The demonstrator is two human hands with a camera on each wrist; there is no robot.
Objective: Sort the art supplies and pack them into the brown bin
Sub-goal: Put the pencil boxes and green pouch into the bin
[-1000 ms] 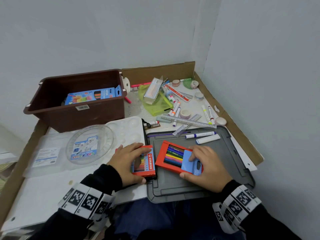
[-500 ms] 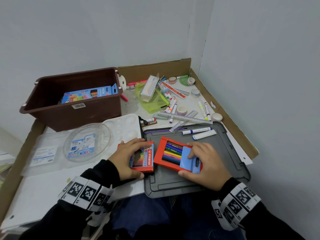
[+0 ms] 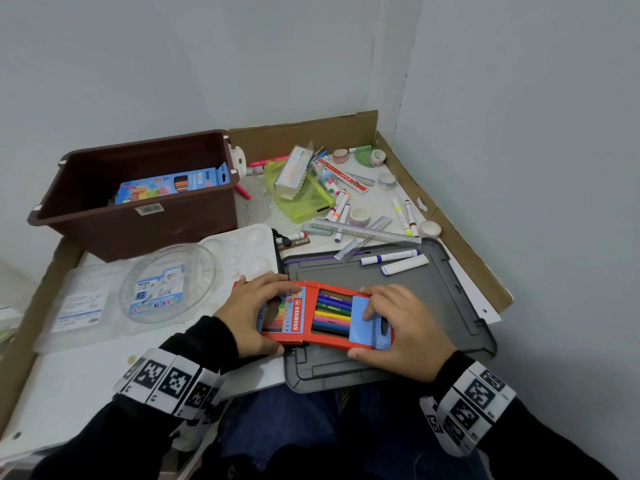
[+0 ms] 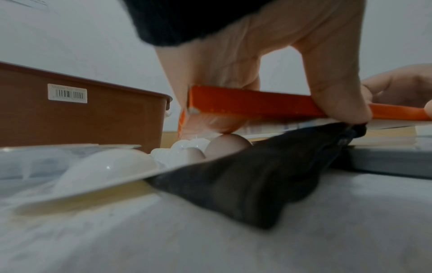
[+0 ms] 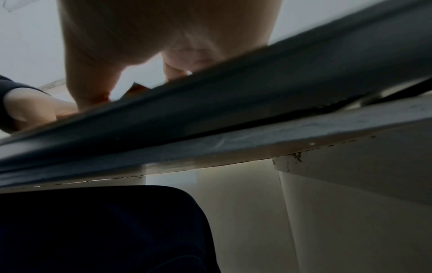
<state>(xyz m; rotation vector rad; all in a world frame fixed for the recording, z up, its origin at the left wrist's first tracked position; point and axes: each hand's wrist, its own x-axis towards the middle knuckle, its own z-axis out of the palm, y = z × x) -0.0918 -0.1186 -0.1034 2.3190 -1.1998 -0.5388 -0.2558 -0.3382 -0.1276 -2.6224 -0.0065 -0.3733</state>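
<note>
Both halves now meeting, sleeve (image 3: 282,315) touching pen tray (image 3: 341,318), earlier apart

Left hand (image 3: 254,317) grips the red sleeve (image 3: 282,315), right hand (image 3: 398,327) holds the pen tray (image 3: 337,315) butted against it, brown bin (image 3: 138,199) sits far left.

Red Stabilo sleeve (image 3: 289,315) sits end to end against its red inner tray (image 3: 341,315), the tray slid most of the way out, a row of coloured pens (image 3: 332,313) showing beside a blue flap. Both lie flat at the near left edge of the grey lid. Back left stands the brown bin (image 3: 145,216), open-topped, a blue neon pencil pack (image 3: 173,183) leaning inside it. Loose markers (image 3: 388,257), rulers (image 3: 367,233) and tape rolls (image 3: 359,216) lie scattered across the far worktop.
</note>
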